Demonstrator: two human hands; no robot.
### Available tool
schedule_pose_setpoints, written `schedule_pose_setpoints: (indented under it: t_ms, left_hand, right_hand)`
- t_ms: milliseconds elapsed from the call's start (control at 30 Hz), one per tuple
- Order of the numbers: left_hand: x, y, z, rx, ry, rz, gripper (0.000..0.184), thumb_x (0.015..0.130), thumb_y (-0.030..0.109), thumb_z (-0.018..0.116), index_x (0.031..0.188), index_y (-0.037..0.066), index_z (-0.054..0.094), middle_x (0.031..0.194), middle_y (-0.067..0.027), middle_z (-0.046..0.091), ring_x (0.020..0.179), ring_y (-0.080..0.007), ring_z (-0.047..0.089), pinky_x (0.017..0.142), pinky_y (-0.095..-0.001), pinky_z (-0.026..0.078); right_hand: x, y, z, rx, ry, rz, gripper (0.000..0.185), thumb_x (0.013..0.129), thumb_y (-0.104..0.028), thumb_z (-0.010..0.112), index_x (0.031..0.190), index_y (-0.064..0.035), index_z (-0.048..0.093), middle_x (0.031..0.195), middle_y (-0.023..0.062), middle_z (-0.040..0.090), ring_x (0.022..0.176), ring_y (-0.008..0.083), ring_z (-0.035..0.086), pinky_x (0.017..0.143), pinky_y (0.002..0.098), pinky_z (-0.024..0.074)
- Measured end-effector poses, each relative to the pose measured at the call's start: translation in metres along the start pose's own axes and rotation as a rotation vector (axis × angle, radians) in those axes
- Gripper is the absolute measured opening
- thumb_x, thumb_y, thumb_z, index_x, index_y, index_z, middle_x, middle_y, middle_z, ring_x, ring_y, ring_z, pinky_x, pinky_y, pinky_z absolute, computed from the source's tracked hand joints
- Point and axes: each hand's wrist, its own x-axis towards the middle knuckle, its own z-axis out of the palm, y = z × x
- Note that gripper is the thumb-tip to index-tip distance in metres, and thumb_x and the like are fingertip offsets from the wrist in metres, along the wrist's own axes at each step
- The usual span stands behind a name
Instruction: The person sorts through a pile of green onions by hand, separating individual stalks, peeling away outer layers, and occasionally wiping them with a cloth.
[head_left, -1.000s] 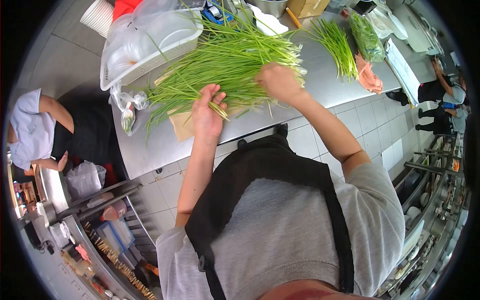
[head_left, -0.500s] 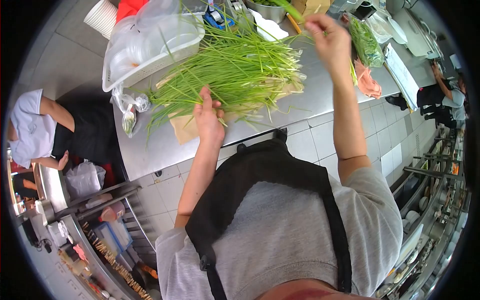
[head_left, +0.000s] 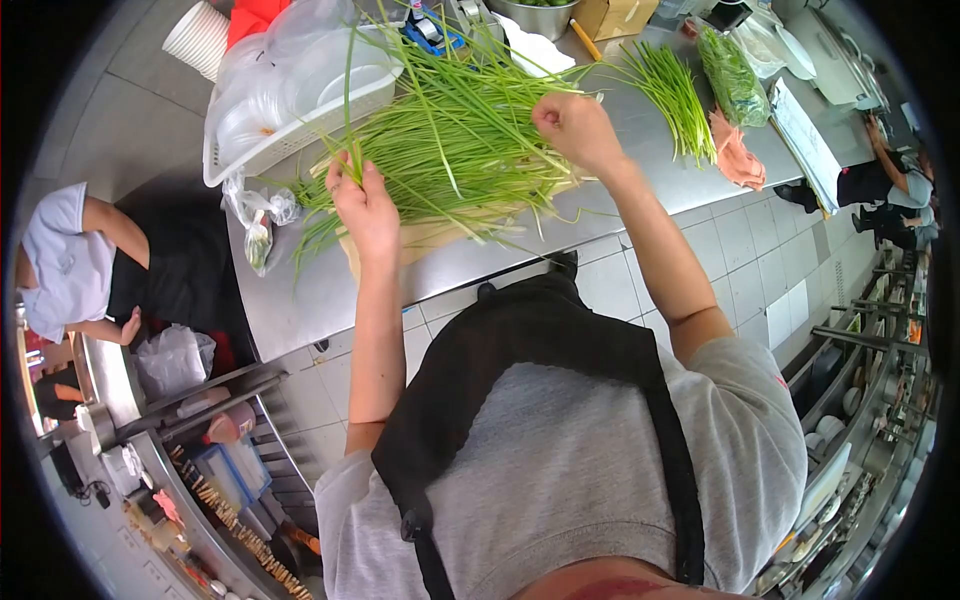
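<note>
A wide heap of long green chives (head_left: 450,145) lies on brown paper (head_left: 415,245) across the steel table. At the heap's left end, my left hand (head_left: 365,205) is closed on a few chives, their green blades sticking up past the fingers. My right hand (head_left: 580,130) is over the pale stem ends on the right, its fingers curled together; what they hold, if anything, is hidden. A smaller, aligned bunch of chives (head_left: 672,100) rests apart, to the right of the heap.
Behind the heap stand a white basket (head_left: 300,135) of plastic bags and a blue tape dispenser (head_left: 430,35). Bagged greens (head_left: 733,80), a pinkish cloth (head_left: 737,150) and a clipboard (head_left: 803,135) lie right. Another person (head_left: 75,260) is at left.
My right hand has come down and left from the far right side to the heap. My left hand has shifted left and slightly up. The smaller bunch now shows fully.
</note>
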Motion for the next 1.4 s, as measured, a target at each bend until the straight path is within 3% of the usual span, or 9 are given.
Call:
schedule_pose_setpoints:
  t_ms: [67,200,300,467,533,867,1067,1233,1400]
  left_hand:
    - [0.002,0.001,0.001,0.072,0.027,0.065,0.026,0.087,0.012,0.046,0.109,0.002,0.053,0.083,-0.0006,0.049,0.063,-0.0042,0.044,0.046,-0.0182,0.033]
    - [0.006,0.041,0.008,-0.412,-0.208,-0.23,0.025,0.086,0.015,0.047,0.107,0.002,0.054,0.084,-0.0026,0.057,0.056,-0.0024,0.039,0.043,-0.0157,0.029]
    - [0.004,0.055,0.023,-0.593,-0.394,-0.321,0.025,0.086,0.017,0.049,0.106,0.003,0.054,0.088,-0.0055,0.06,0.054,-0.0024,0.039,0.041,-0.0152,0.027]
    - [0.016,0.058,0.054,-0.696,-0.488,-0.571,0.025,0.084,0.02,0.053,0.103,0.002,0.054,0.087,-0.0076,0.06,0.053,-0.0039,0.041,0.04,-0.0156,0.027]
    - [0.023,0.06,0.063,-0.881,-0.521,-0.667,0.013,0.081,0.016,0.057,0.088,0.004,0.055,0.079,-0.0069,0.059,0.049,-0.0044,0.042,0.037,-0.0159,0.028]
    - [0.028,0.065,0.074,-1.041,-0.572,-0.566,0.007,0.081,0.013,0.057,0.083,0.008,0.052,0.08,-0.0071,0.06,0.05,-0.0048,0.043,0.037,-0.0155,0.029]
    - [0.03,0.062,0.07,-1.058,-0.531,-0.548,0.007,0.084,0.01,0.053,0.089,0.007,0.054,0.09,-0.0117,0.06,0.055,-0.0063,0.044,0.039,-0.0152,0.029]
    - [0.022,0.07,0.067,-0.919,-0.612,-0.579,0.022,0.08,0.012,0.059,0.099,0.003,0.056,0.085,-0.0107,0.06,0.05,-0.004,0.041,0.037,-0.015,0.027]
    - [0.018,0.066,0.071,-0.858,-0.489,-0.556,0.012,0.074,0.007,0.064,0.083,0.004,0.057,0.071,-0.0058,0.06,0.045,-0.0033,0.041,0.035,-0.015,0.026]
  right_hand:
    - [-0.005,-0.008,0.004,-0.063,-0.165,0.041,0.005,0.067,-0.013,0.058,0.069,-0.008,0.061,0.066,0.011,0.06,0.064,0.0282,0.059,0.06,0.038,0.0464]
    - [-0.009,-0.009,0.009,-0.199,-0.311,0.13,0.011,0.067,-0.013,0.064,0.073,-0.0048,0.06,0.066,0.0097,0.059,0.058,0.0213,0.057,0.056,0.0298,0.0447]
    - [-0.008,-0.014,0.0,0.068,-0.222,0.134,0.01,0.065,-0.015,0.066,0.068,-0.0065,0.061,0.063,0.0094,0.059,0.058,0.0222,0.058,0.055,0.0322,0.0448]
    - [-0.005,-0.028,-0.016,0.4,-0.26,0.233,0.008,0.07,-0.007,0.066,0.073,-0.0027,0.06,0.063,-0.0018,0.056,0.058,0.0027,0.049,0.051,0.0184,0.0394]
    - [-0.007,-0.026,-0.014,0.454,-0.265,0.222,0.008,0.071,-0.007,0.066,0.074,-0.003,0.059,0.063,-0.0019,0.056,0.058,0.0026,0.049,0.051,0.018,0.0392]
    - [-0.01,-0.029,-0.027,0.889,-0.373,0.464,0.011,0.075,-0.012,0.063,0.084,-0.0068,0.06,0.07,-0.0038,0.058,0.053,0.0012,0.045,0.045,0.0153,0.0311]
    - [-0.01,-0.029,-0.021,0.867,-0.455,0.405,0.013,0.071,-0.012,0.067,0.081,-0.0072,0.059,0.069,-0.004,0.058,0.054,0.0004,0.046,0.044,0.0148,0.031]
    - [-0.008,-0.029,-0.017,0.83,-0.408,0.367,0.012,0.07,-0.011,0.067,0.077,-0.0069,0.059,0.065,-0.0045,0.056,0.054,0.0009,0.046,0.045,0.0152,0.0314]
    - [-0.008,-0.023,-0.014,0.756,-0.307,0.404,0.007,0.072,-0.01,0.065,0.074,-0.0065,0.059,0.063,-0.0051,0.055,0.052,0.0022,0.046,0.045,0.0171,0.0331]
